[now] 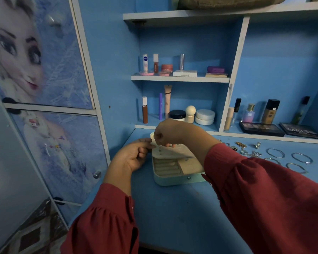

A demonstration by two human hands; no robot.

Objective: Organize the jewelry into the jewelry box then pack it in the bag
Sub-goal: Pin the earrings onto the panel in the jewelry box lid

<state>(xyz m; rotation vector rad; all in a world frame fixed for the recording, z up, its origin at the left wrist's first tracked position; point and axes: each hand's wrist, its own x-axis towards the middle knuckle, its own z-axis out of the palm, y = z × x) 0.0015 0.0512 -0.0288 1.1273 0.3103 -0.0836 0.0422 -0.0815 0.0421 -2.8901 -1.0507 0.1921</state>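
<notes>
A pale green jewelry box (174, 178) stands open on the blue desk, with cream ring rolls inside and a cream earring panel (170, 153) tilted over it. My left hand (134, 155) pinches the panel's left edge. Above the panel's far end, my right hand (170, 132) has curled fingers that seem to pinch a tiny piece; what it is I cannot make out. Small studs dot the panel. Loose jewelry (246, 150) and several silver bangles (286, 158) lie on the desk to the right. No bag is in view.
Cosmetics fill the shelves (180, 78) behind the box. Two eyeshadow palettes (261, 128) lie at the back right. A cupboard with printed doors (50, 70) stands close on the left. The blue desk (173, 217) stretches toward me.
</notes>
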